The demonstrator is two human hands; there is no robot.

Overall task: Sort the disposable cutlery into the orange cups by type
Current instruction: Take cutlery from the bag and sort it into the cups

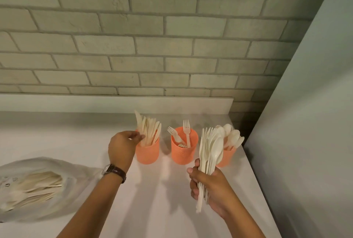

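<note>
Three orange cups stand in a row on the white counter. The left cup (147, 153) holds several cream knives (148, 131). The middle cup (183, 149) holds a few forks (186, 131). The right cup (226, 156), partly hidden, holds several spoons (232, 136). My right hand (209, 190) grips a mixed bunch of forks and spoons (210, 152) upright in front of the right cup. My left hand (122, 147) is at the left cup's rim, its fingertips against the knives; whether they pinch a knife is hidden.
A clear plastic bag (76, 176) with more loose cutlery (36, 186) lies at the left of the counter (162, 199). A brick wall runs behind the cups. A plain grey wall panel (305, 142) closes off the right side, just past the counter's edge.
</note>
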